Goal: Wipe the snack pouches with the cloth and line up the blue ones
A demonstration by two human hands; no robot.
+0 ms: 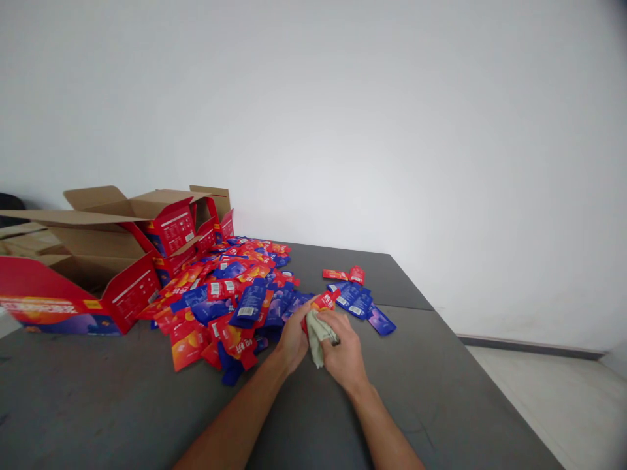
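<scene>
My left hand (295, 341) grips a red sachet (323, 301) at the near edge of a big pile of red and blue sachets (230, 294) on a dark grey table (147, 405). My right hand (347, 352) holds a pale crumpled cloth (317, 334) pressed against that sachet. Both hands meet near the table's middle. A small separate group of blue and red sachets (356, 299) lies just beyond the hands.
Open red cardboard boxes (98, 261) with brown flaps stand at the left of the table, behind the pile. The table's right edge (470, 365) runs diagonally, with pale floor beyond. A white wall rises behind.
</scene>
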